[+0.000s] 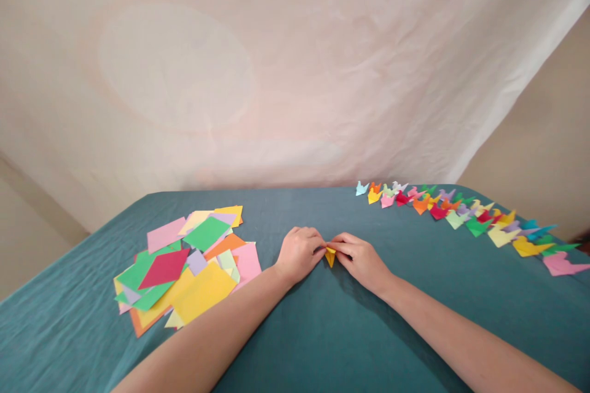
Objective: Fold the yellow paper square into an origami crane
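Note:
My left hand (299, 252) and my right hand (362, 258) meet at the middle of the teal tablecloth (322, 331). Both pinch a small folded piece of yellow-orange paper (330, 256) between their fingertips. Only a pointed tip of the paper shows between the hands; the rest is hidden by my fingers. Both forearms reach in from the bottom edge.
A loose pile of coloured paper squares (184, 264) lies to the left of my hands. Several folded paper figures (461, 212) in many colours stand in a row along the far right of the table. A pale cloth backdrop (276, 73) hangs behind.

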Motion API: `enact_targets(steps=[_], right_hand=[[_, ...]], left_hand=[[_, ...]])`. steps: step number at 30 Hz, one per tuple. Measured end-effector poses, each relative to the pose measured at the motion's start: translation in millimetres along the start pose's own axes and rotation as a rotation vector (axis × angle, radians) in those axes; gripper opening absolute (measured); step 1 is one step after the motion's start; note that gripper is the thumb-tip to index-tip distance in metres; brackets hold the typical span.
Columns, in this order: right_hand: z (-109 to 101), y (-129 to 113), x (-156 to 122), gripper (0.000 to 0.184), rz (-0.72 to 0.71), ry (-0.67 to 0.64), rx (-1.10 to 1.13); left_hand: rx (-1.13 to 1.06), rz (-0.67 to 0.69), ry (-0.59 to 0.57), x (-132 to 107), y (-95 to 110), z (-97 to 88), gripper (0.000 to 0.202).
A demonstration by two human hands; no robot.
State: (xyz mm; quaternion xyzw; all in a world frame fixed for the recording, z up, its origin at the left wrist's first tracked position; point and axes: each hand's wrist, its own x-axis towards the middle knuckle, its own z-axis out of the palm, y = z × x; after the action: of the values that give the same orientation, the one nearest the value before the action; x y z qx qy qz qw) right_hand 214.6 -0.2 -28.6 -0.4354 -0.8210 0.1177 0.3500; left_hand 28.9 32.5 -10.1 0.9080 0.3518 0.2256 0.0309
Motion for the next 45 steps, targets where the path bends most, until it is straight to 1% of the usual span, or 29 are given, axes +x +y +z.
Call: enact_targets(steps=[8,14,21,27,35,39,45], right_hand=[[1,0,0,0.035,0.006,0.019,0.018],[0,-3,1,0.029,0.015,0.026,0.024],[3,-8,-2,0.021,0.054,0.087,-0.054],[3,-9,-1,0.016,0.009,0.114,-0.18],[-1,-12,1,0.016,-0.089,0.092,-0.305],[0,-12,1,0.015,-0.107,0.101,-0.327],[0,-11,1,0.014,-0.105,0.074,-0.316]], left_hand=[[-0.013,-0.029,-0.008,1,0,1.5,0.013],[-0.017,-0.036,0.0,2,1,2.1,0.013],[-0.024,-0.035,0.012,1,1,2.5,0.012],[-0.022,-0.05,0.01,1,1,2.0,0.011],[0.01,-0.044,-0.005,1,2,1.8,0.011],[-0.024,-0.054,0.003,0,1,1.3,0.009],[-0.088,-0.079,0.013,-2,-1,2.3,0.009]])
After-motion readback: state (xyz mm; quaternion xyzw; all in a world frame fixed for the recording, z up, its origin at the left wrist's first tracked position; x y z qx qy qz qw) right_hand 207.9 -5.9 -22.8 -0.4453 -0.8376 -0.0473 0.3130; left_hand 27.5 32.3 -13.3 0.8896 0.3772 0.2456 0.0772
